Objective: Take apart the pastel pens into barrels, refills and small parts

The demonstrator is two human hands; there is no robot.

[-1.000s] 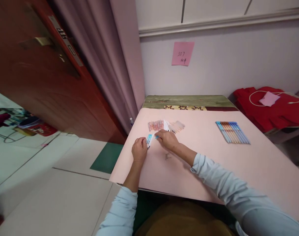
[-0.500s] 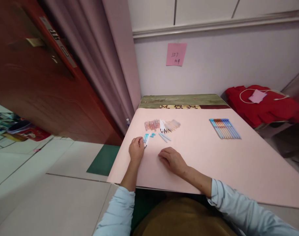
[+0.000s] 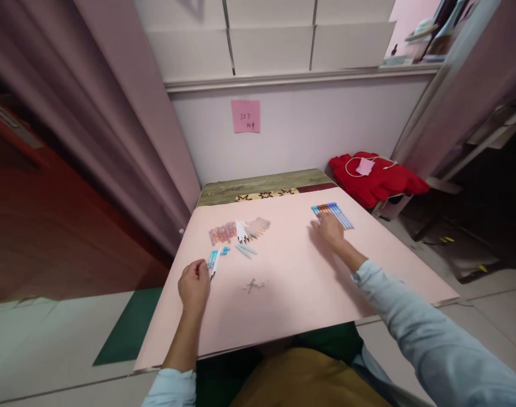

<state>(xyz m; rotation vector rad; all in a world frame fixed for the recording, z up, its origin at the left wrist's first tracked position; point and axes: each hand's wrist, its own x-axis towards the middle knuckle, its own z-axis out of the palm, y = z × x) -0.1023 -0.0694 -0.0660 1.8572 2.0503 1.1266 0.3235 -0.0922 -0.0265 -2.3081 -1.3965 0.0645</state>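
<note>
My left hand (image 3: 194, 285) rests on the left side of the table, its fingers curled together. Whether anything is in them is hidden. Just beside it lie light-blue pen barrels (image 3: 212, 258) and a white refill with a dark tip (image 3: 216, 266). My right hand (image 3: 330, 229) reaches over the near left part of a row of assembled pens (image 3: 341, 215) in blue, brown and orange; its fingertips are hidden. Small translucent parts (image 3: 254, 285) lie loose in the middle. Two pale-blue tapered pieces (image 3: 246, 250) sit farther back.
Behind the blue parts are a row of reddish patterned barrels (image 3: 222, 233), white refills (image 3: 242, 232) and fanned translucent pieces (image 3: 258, 226). Pink paper covers the table (image 3: 295, 316). A red cloth bundle (image 3: 376, 178) is past the right edge; a curtain (image 3: 147, 141) hangs at left.
My right hand has moved from the table's near middle to the pen row on the right, uncovering small translucent parts. My left hand stays by the blue parts. The view has turned right.
</note>
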